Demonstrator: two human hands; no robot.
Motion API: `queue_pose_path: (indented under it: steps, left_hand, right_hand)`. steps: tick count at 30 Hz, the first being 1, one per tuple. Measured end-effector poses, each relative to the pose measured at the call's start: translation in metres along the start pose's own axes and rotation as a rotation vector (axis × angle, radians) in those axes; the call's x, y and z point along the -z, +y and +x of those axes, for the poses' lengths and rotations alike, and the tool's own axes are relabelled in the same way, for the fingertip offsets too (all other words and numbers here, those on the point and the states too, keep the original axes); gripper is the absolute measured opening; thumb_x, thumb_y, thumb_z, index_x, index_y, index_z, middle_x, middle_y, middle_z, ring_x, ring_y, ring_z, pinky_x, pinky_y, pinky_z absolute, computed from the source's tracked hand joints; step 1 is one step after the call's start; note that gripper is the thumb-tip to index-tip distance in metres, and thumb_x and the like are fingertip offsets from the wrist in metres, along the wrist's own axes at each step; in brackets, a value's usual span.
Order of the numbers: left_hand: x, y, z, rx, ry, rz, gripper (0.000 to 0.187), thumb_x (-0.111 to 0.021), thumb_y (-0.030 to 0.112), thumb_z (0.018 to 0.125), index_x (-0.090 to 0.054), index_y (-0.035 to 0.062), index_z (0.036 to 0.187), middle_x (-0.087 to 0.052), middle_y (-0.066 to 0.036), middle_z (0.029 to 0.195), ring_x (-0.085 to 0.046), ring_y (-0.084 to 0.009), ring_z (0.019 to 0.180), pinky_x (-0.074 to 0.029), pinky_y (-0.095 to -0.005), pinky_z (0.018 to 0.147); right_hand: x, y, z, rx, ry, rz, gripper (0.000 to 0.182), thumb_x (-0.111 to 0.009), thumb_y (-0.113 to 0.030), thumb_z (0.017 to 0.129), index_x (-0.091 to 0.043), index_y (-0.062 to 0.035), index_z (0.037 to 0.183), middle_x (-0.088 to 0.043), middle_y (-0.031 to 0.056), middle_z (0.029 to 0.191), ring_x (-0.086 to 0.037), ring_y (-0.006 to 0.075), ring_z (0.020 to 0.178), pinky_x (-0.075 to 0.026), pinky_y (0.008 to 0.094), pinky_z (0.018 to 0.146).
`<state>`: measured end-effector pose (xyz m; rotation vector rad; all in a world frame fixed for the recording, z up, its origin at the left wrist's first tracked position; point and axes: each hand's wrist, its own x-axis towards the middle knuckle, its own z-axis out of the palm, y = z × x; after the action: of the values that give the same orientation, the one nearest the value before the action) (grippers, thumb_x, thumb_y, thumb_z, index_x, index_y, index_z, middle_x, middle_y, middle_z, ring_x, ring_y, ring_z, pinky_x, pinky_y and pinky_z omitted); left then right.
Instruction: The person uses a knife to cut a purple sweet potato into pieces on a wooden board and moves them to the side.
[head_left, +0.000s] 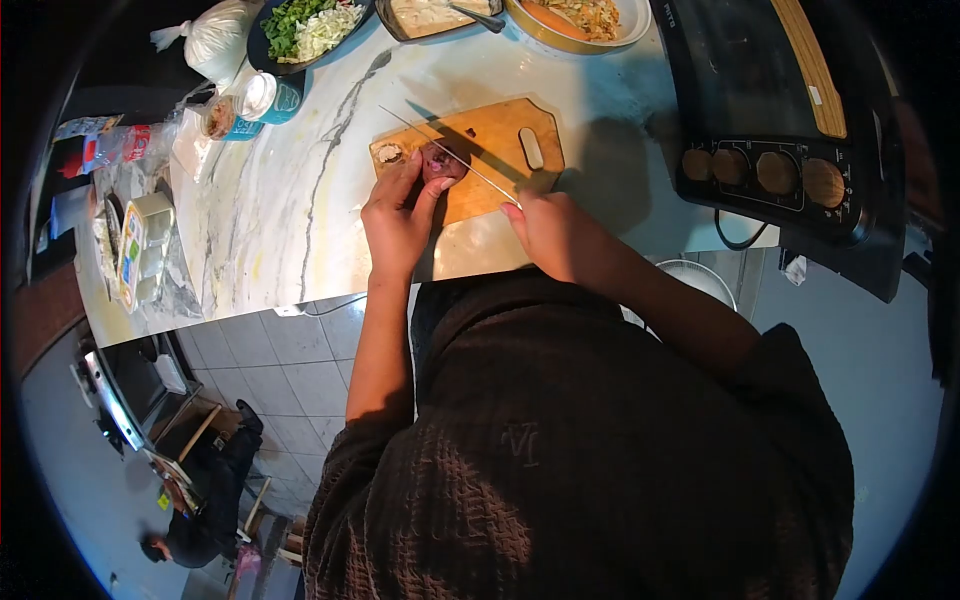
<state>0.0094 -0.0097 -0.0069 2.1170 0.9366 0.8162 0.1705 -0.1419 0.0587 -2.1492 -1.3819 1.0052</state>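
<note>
A wooden cutting board [500, 135] lies on the marble counter [290, 190]. On its left part sits a dark purple onion [441, 161], with a cut end piece [389, 153] beside it. My left hand [398, 215] holds the onion down with its fingertips. My right hand [550, 232] grips the handle of a long thin knife [440, 143], whose blade crosses the board over the onion and points up-left.
At the counter's back stand a dark plate of chopped greens [305, 28], a rectangular dish [435, 15], a bowl of food [585, 18] and a tied white bag [215, 35]. A black stove with wooden knobs [780, 170] is at the right. Packets and tubs [145, 245] crowd the left edge.
</note>
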Motion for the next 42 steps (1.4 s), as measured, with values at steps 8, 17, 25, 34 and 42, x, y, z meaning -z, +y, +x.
queue_pose_path:
  steps: [8, 17, 25, 34, 42]
  left_hand:
    - [-0.001, -0.002, -0.001, 0.057, 0.008, -0.039, 0.043, -0.08, 0.017, 0.077, -0.067, -0.0042, 0.111, -0.069, -0.018, 0.101, -0.068, -0.0295, 0.09, -0.053, -0.0338, 0.081]
    - [-0.001, 0.001, -0.004, 0.102, 0.001, -0.051, 0.043, -0.079, 0.017, 0.08, -0.065, -0.0035, 0.115, -0.068, -0.019, 0.109, -0.067, -0.0271, 0.101, -0.051, -0.0324, 0.088]
    - [0.0, 0.004, -0.004, 0.075, -0.012, -0.03, 0.041, -0.077, 0.017, 0.082, -0.065, -0.0035, 0.116, -0.068, -0.019, 0.108, -0.068, -0.0272, 0.098, -0.051, -0.0329, 0.087]
    - [-0.004, -0.001, -0.007, 0.066, -0.002, 0.0, 0.042, -0.077, 0.014, 0.081, -0.065, -0.0031, 0.118, -0.068, -0.02, 0.106, -0.068, -0.0279, 0.098, -0.051, -0.0328, 0.087]
    - [-0.005, -0.003, -0.008, 0.047, 0.022, 0.006, 0.042, -0.078, 0.014, 0.079, -0.066, -0.0038, 0.114, -0.068, -0.019, 0.105, -0.067, -0.0308, 0.096, -0.052, -0.0335, 0.084]
  right_hand:
    - [0.002, -0.005, -0.001, -0.066, -0.031, 0.038, 0.034, -0.051, -0.027, 0.097, -0.057, 0.0052, 0.088, -0.062, 0.0281, 0.072, -0.064, 0.0456, 0.073, -0.05, 0.0507, 0.067]
    - [-0.007, 0.012, -0.017, -0.132, -0.08, 0.31, 0.032, -0.043, -0.028, 0.102, -0.054, 0.0015, 0.097, -0.058, 0.0244, 0.073, -0.06, 0.0422, 0.071, -0.045, 0.043, 0.065]
    - [-0.004, 0.005, -0.02, -0.185, 0.029, 0.137, 0.041, -0.044, -0.034, 0.101, -0.058, 0.0023, 0.09, -0.062, 0.0299, 0.079, -0.061, 0.0482, 0.08, -0.047, 0.0544, 0.071]
    - [0.001, 0.001, -0.012, -0.141, -0.018, 0.113, 0.039, -0.045, -0.03, 0.102, -0.057, 0.0048, 0.089, -0.059, 0.0306, 0.075, -0.059, 0.0483, 0.078, -0.046, 0.0512, 0.065]
    - [0.001, 0.002, 0.0, -0.182, -0.084, 0.162, 0.045, -0.043, -0.035, 0.102, -0.058, 0.0057, 0.087, -0.06, 0.0308, 0.078, -0.06, 0.0481, 0.084, -0.046, 0.0487, 0.069]
